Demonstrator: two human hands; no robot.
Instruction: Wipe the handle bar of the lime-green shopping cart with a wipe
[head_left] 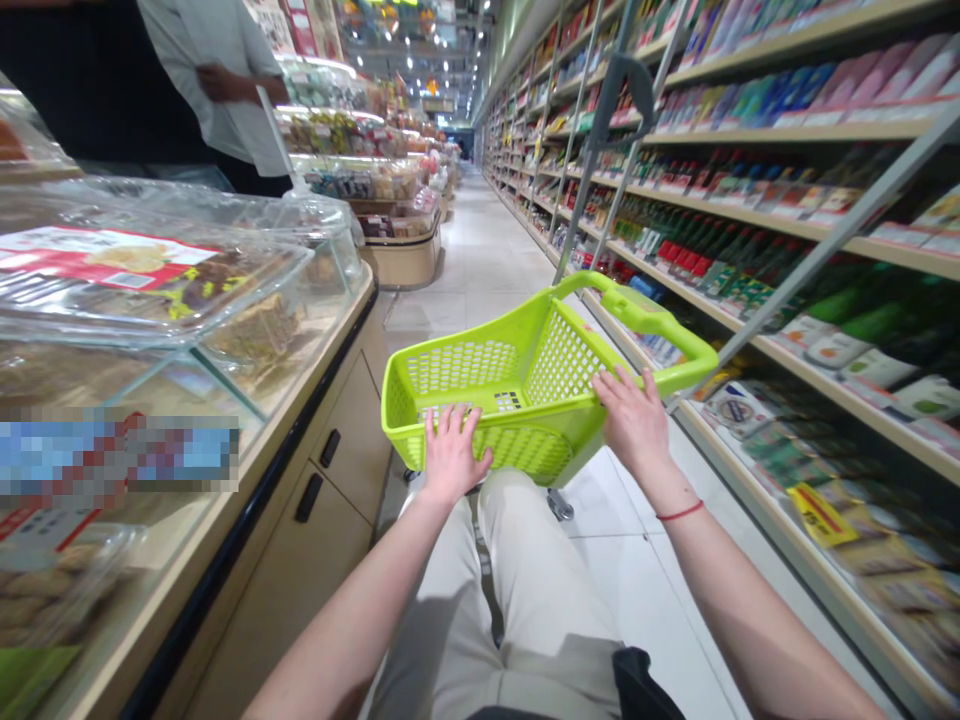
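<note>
A lime-green plastic shopping basket with a perforated wall and a long handle stands tilted in front of my legs, on small wheels over the white floor. My left hand grips the near rim, fingers curled over the edge. On the right part of the rim, near the handle's base, my right hand presses with fingers wrapped over it; a red string circles that wrist. The basket looks empty inside.
A glass-topped food counter with beige cabinet doors runs along my left. Stocked shelves line the right, with a grey ladder leaning on them. Two people stand behind the counter, far left. The tiled aisle stretches ahead.
</note>
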